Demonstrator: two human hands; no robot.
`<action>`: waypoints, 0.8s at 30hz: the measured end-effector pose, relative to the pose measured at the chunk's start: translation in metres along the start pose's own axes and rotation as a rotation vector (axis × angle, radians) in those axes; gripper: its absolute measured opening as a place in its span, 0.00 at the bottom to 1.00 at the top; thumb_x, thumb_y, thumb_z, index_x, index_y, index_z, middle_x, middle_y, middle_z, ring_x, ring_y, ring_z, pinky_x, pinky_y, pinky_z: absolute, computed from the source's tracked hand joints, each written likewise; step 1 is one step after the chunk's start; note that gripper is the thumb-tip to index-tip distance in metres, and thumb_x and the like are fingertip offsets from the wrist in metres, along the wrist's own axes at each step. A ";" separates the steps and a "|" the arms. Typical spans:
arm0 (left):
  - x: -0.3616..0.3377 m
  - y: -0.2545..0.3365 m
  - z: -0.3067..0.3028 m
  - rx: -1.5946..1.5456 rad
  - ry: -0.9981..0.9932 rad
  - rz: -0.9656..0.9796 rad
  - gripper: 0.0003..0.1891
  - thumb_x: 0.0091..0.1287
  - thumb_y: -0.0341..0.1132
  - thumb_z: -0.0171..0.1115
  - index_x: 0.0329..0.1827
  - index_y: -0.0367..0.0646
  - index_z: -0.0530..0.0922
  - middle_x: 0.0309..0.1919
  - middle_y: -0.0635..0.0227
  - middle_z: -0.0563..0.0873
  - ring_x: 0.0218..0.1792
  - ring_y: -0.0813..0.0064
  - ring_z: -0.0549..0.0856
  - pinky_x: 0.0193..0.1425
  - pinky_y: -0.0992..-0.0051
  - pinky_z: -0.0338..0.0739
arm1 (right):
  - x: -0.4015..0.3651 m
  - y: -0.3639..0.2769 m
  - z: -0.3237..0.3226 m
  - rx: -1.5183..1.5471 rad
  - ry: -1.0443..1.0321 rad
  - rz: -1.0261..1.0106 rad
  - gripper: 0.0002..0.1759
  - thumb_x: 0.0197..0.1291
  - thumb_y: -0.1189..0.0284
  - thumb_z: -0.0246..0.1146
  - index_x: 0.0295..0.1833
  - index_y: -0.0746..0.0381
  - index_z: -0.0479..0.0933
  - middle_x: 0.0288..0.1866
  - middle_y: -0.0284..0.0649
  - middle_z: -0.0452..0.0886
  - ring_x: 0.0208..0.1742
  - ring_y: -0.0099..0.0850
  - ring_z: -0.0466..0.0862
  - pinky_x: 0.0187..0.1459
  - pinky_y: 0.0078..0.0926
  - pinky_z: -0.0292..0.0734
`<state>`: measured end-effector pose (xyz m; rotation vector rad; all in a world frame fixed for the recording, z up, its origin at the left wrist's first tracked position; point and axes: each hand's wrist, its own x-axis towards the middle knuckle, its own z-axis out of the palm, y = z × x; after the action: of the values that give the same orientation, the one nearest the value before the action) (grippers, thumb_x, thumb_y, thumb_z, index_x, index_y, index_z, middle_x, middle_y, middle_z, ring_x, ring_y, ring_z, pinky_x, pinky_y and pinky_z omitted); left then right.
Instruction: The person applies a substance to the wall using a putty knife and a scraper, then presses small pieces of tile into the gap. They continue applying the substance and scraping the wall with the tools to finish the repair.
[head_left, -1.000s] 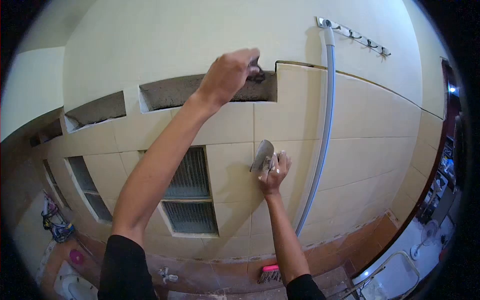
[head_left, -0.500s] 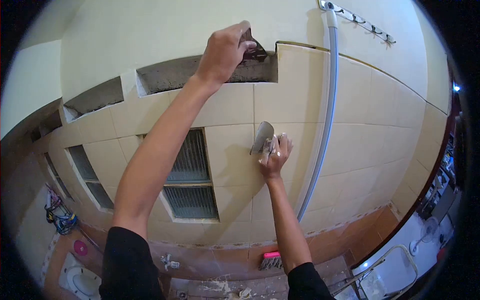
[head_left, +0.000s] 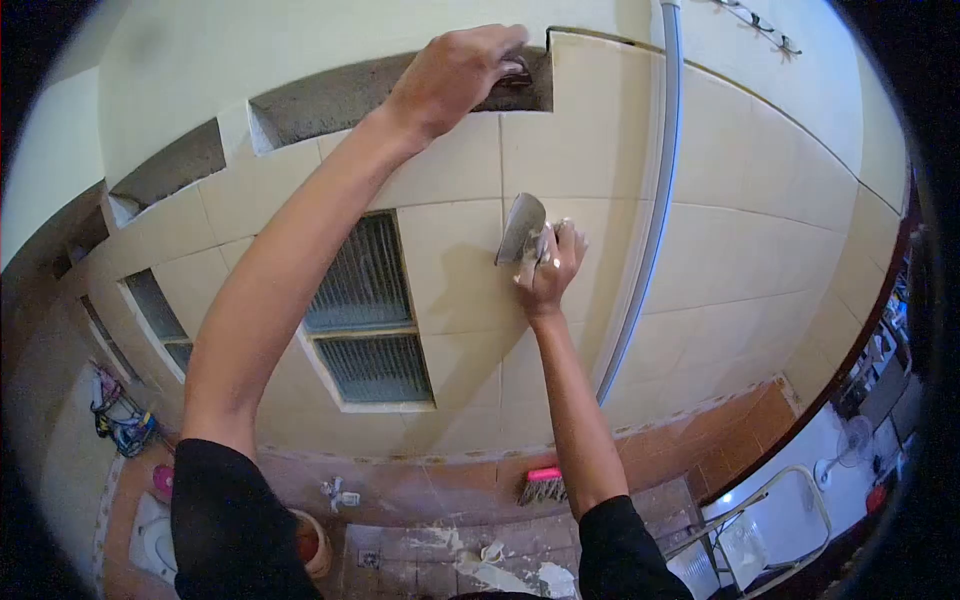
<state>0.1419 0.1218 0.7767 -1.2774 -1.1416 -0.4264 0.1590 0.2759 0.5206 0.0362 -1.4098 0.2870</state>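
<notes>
My left hand (head_left: pixel 452 72) is raised to the bare grey mortar strip (head_left: pixel 330 98) above the cream wall tiles, shut on a small dark tool (head_left: pixel 512 72) that touches the mortar by the corner of the upper tile (head_left: pixel 600 120). My right hand (head_left: pixel 548 268) is lower, against the tiled wall, shut on a metal trowel (head_left: pixel 522 228) whose blade points up and carries pale mortar.
A grey hose (head_left: pixel 655 200) runs down the wall right of my hands. A louvred window (head_left: pixel 360 310) sits left of the trowel. Below lie a pink brush (head_left: pixel 545 486), mortar scraps on the floor, a toilet (head_left: pixel 150 530) and a metal ladder frame (head_left: pixel 770 520).
The view has tilted down, so the wall sits higher in frame. My left hand dipped from the strip's top edge back into the mortar gap. The right hand with the trowel stayed put.
</notes>
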 end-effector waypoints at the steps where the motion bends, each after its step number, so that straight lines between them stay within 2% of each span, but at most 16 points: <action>1: -0.005 0.001 0.005 0.008 -0.041 0.116 0.08 0.65 0.33 0.63 0.34 0.37 0.78 0.30 0.53 0.85 0.36 0.52 0.86 0.38 0.63 0.81 | -0.002 -0.001 0.001 -0.002 -0.011 0.003 0.16 0.44 0.69 0.58 0.38 0.68 0.77 0.37 0.48 0.71 0.39 0.47 0.70 0.41 0.43 0.63; 3: 0.015 0.004 -0.021 -0.028 -0.110 -0.328 0.09 0.63 0.25 0.66 0.37 0.31 0.73 0.29 0.54 0.82 0.30 0.71 0.80 0.36 0.65 0.77 | -0.001 -0.005 0.002 -0.001 0.015 -0.007 0.16 0.44 0.69 0.58 0.38 0.68 0.77 0.37 0.47 0.71 0.39 0.47 0.70 0.41 0.43 0.63; 5: 0.010 0.009 -0.011 -0.135 -0.090 -0.091 0.07 0.62 0.24 0.65 0.35 0.31 0.73 0.25 0.55 0.80 0.27 0.73 0.76 0.34 0.66 0.75 | 0.001 -0.003 0.000 -0.021 0.047 -0.021 0.16 0.44 0.69 0.58 0.38 0.67 0.77 0.37 0.47 0.71 0.39 0.46 0.70 0.41 0.43 0.63; 8: 0.015 0.001 -0.019 -0.105 -0.106 -0.073 0.06 0.62 0.23 0.63 0.34 0.31 0.74 0.26 0.54 0.81 0.27 0.72 0.77 0.34 0.65 0.75 | -0.001 -0.001 0.002 0.001 -0.007 0.006 0.15 0.44 0.70 0.58 0.38 0.67 0.77 0.37 0.46 0.71 0.39 0.46 0.70 0.42 0.43 0.63; 11: 0.004 0.006 -0.010 -0.176 -0.107 -0.016 0.07 0.61 0.23 0.64 0.34 0.30 0.74 0.27 0.53 0.82 0.27 0.70 0.78 0.36 0.66 0.76 | -0.001 -0.002 0.001 -0.001 0.051 -0.030 0.14 0.43 0.70 0.58 0.37 0.65 0.77 0.37 0.45 0.71 0.39 0.45 0.70 0.42 0.42 0.63; 12: -0.002 0.013 -0.002 -0.142 -0.089 0.137 0.08 0.60 0.24 0.66 0.35 0.29 0.74 0.29 0.51 0.83 0.29 0.66 0.81 0.37 0.65 0.77 | -0.001 -0.002 -0.001 0.009 0.005 -0.006 0.14 0.42 0.70 0.58 0.37 0.65 0.76 0.37 0.44 0.71 0.39 0.45 0.70 0.42 0.42 0.63; 13: -0.002 0.011 -0.003 -0.141 -0.089 0.131 0.08 0.60 0.24 0.66 0.35 0.29 0.74 0.29 0.51 0.83 0.29 0.66 0.81 0.37 0.65 0.77 | -0.001 -0.003 -0.002 0.023 -0.042 0.017 0.14 0.42 0.70 0.58 0.37 0.64 0.76 0.37 0.44 0.71 0.39 0.44 0.70 0.43 0.42 0.63; 15: 0.014 0.015 -0.018 -0.072 -0.055 -0.167 0.09 0.60 0.25 0.67 0.36 0.30 0.75 0.31 0.49 0.84 0.31 0.60 0.84 0.38 0.64 0.78 | 0.002 -0.006 0.000 0.029 -0.027 0.019 0.14 0.41 0.70 0.58 0.37 0.64 0.76 0.37 0.44 0.70 0.39 0.44 0.70 0.43 0.41 0.63; 19: 0.019 0.016 -0.028 -0.074 -0.089 -0.208 0.10 0.59 0.26 0.68 0.34 0.32 0.73 0.31 0.46 0.83 0.32 0.59 0.84 0.39 0.63 0.77 | 0.000 -0.003 0.003 0.004 0.016 0.010 0.13 0.42 0.70 0.58 0.36 0.65 0.76 0.36 0.44 0.70 0.38 0.44 0.69 0.42 0.40 0.63; 20: 0.024 0.030 -0.042 0.000 -0.085 -0.314 0.10 0.59 0.25 0.68 0.35 0.32 0.73 0.31 0.47 0.83 0.30 0.60 0.84 0.40 0.62 0.77 | 0.000 -0.003 0.004 0.007 0.021 0.011 0.13 0.42 0.70 0.58 0.36 0.65 0.76 0.36 0.44 0.70 0.38 0.44 0.69 0.42 0.40 0.63; 21: 0.020 0.023 -0.033 -0.002 -0.087 -0.303 0.10 0.59 0.25 0.68 0.35 0.32 0.73 0.31 0.47 0.83 0.30 0.60 0.84 0.40 0.62 0.77 | 0.000 -0.003 0.004 0.002 0.011 0.021 0.14 0.42 0.69 0.58 0.35 0.65 0.76 0.36 0.44 0.70 0.38 0.44 0.70 0.42 0.41 0.63; 23: 0.002 0.011 -0.012 -0.049 -0.192 -0.061 0.10 0.60 0.24 0.67 0.37 0.31 0.73 0.32 0.47 0.83 0.30 0.61 0.84 0.40 0.62 0.78 | -0.001 -0.003 0.001 -0.007 -0.008 0.016 0.14 0.42 0.68 0.58 0.35 0.65 0.76 0.36 0.44 0.70 0.38 0.45 0.70 0.42 0.41 0.64; 24: 0.000 0.010 -0.009 -0.041 -0.158 0.086 0.10 0.62 0.25 0.67 0.37 0.31 0.72 0.30 0.48 0.82 0.29 0.65 0.82 0.38 0.61 0.77 | -0.002 -0.003 0.001 -0.002 -0.004 0.021 0.15 0.41 0.68 0.59 0.36 0.65 0.76 0.37 0.45 0.71 0.38 0.45 0.70 0.42 0.41 0.64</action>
<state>0.1542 0.1170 0.7726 -1.4106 -1.2102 -0.2907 0.1582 0.2723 0.5194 0.0201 -1.4155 0.3031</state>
